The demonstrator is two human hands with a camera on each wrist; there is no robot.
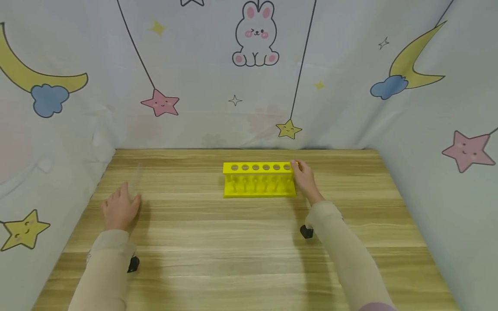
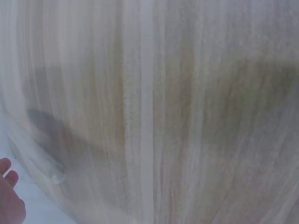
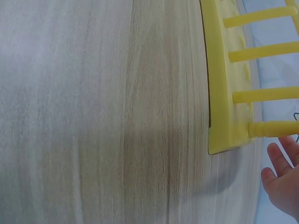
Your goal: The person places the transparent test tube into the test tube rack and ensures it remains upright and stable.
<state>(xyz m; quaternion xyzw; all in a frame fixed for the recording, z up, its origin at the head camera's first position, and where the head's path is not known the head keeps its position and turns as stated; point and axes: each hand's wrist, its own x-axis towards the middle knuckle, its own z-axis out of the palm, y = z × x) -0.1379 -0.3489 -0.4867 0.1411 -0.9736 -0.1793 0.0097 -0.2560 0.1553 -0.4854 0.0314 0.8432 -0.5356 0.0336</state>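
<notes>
A yellow test-tube rack [image 1: 258,180] with a row of holes in its top stands at the middle back of the wooden table [image 1: 233,246]. My right hand [image 1: 304,178] is at the rack's right end, its fingers straight against the top corner. In the right wrist view the rack's base and pegs [image 3: 224,84] fill the upper right, and my fingertips [image 3: 280,163] are just beside them. My left hand [image 1: 119,209] rests flat on the table at the left. A clear glass tube [image 1: 136,178] lies just beyond its fingers; in the left wrist view the tube [image 2: 42,161] lies close to my fingertips [image 2: 7,172].
Cloth walls printed with stars, moons and a rabbit [image 1: 255,34] close in the table at the back and both sides. Small black wrist cameras [image 1: 133,264] [image 1: 306,232] hang under both forearms. Bare wood stretches between my arms.
</notes>
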